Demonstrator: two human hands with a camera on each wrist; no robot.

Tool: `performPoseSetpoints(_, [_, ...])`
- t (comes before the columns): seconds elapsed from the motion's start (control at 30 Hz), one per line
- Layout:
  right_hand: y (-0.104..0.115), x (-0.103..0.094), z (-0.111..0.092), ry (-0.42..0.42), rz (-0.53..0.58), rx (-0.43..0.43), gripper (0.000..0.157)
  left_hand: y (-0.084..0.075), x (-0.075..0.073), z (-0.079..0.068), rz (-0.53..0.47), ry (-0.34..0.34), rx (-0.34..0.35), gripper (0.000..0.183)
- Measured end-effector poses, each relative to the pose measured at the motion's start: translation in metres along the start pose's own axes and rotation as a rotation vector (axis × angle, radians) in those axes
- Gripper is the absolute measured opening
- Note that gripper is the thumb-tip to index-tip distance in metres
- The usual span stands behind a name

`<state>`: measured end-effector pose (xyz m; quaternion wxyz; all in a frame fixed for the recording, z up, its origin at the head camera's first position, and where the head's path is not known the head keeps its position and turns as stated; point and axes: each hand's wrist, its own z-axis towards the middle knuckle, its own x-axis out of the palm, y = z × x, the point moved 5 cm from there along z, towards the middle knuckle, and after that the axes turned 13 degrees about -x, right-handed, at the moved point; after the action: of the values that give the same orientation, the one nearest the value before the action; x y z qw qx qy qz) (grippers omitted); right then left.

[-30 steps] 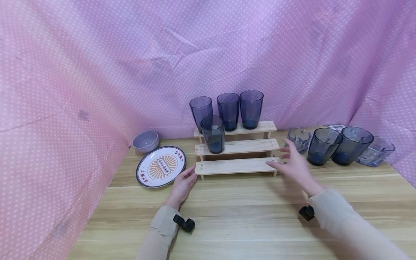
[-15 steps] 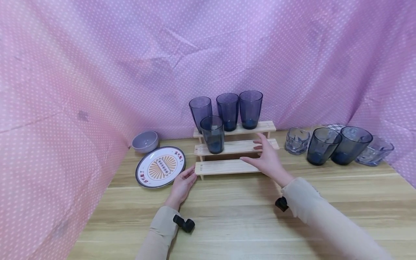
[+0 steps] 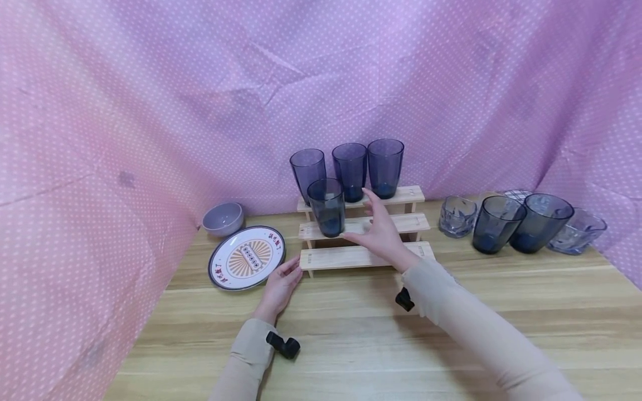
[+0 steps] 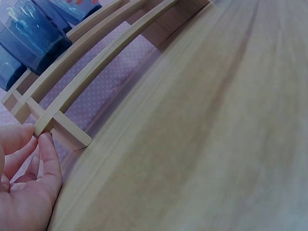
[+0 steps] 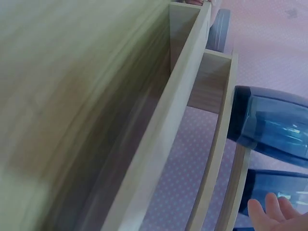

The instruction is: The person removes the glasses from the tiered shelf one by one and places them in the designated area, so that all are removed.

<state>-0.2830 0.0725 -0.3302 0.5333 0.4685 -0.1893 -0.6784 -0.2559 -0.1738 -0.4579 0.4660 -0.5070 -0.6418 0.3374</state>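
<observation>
A three-step wooden rack [image 3: 346, 257] stands on the table. Its lowest step's left end is pinched between the thumb and finger of my left hand [image 3: 279, 285]; the left wrist view shows that hand [image 4: 33, 178] at the corner. On the middle step stands a dark blue glass tumbler [image 3: 327, 210]. My right hand [image 3: 381, 236] hovers just right of it, thumb and fingers spread apart, holding nothing. Three more tumblers [image 3: 385, 167] line the top step. In the right wrist view, the middle-step tumbler [image 5: 274, 125] is apart from the right fingertips [image 5: 272, 207].
Left of the rack lie a patterned plate [image 3: 246, 258] and a small grey bowl [image 3: 224, 219]. At the right, two dark tumblers [image 3: 496, 225] stand between clear glasses [image 3: 457, 217]. A pink dotted cloth [image 3: 251, 111] hangs behind and at the sides.
My right hand has travelled left along the rack, from its right end to beside the middle-step tumbler. The left hand has stayed at the rack's left corner.
</observation>
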Motion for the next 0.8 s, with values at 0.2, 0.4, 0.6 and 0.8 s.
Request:
performPoseSetpoints(0.2, [0.001, 0.012, 0.010, -0.001, 0.029, 0.021, 0.114, 0.000, 0.000, 0.001, 0.001, -0.007, -0.005, 0.046])
performPoseSetpoints(0.4, [0.004, 0.021, 0.017, 0.003, -0.042, 0.005, 0.115, 0.000, 0.000, -0.001, 0.005, 0.001, -0.004, 0.046])
performPoseSetpoints(0.6, [0.005, 0.031, 0.025, 0.018, -0.078, 0.007, 0.110, -0.001, 0.001, -0.001, -0.002, 0.005, 0.003, 0.046])
performPoseSetpoints(0.8, [0.006, 0.039, 0.028, 0.009, -0.043, -0.008, 0.107, -0.001, 0.001, -0.001, 0.005, 0.004, 0.000, 0.046])
